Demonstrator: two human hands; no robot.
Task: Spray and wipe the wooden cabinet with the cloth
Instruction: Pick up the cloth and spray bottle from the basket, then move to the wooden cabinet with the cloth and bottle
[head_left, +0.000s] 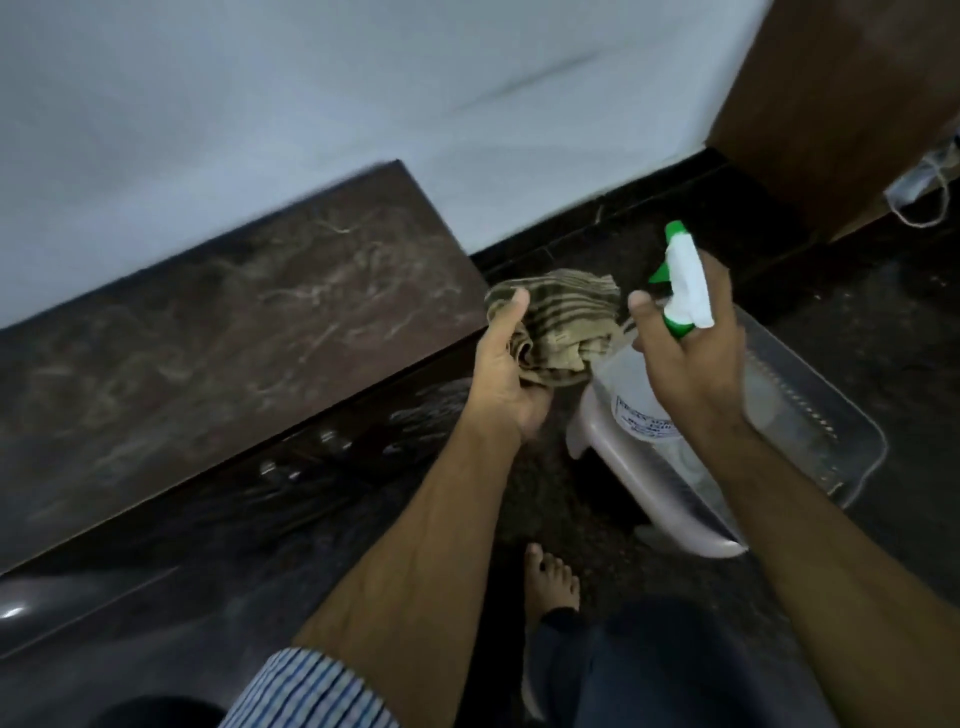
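Label print on the spray bottle (621, 384) is too blurred to read; the right hand (691, 364) has its grip round the bottle's neck. At nine o'clock of it, the left hand (506, 369) has its grip bunched on the striped cloth (566, 322), beside the wooden cabinet (208, 338).

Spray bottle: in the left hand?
No, the right hand grips the spray bottle; the left hand holds the cloth.

Cabinet (208, 353) left, tray (831, 400) right
Cabinet against wall (311, 104); cloth (561, 322) off its right end; spray bottle (631, 400) beside cloth, above tray
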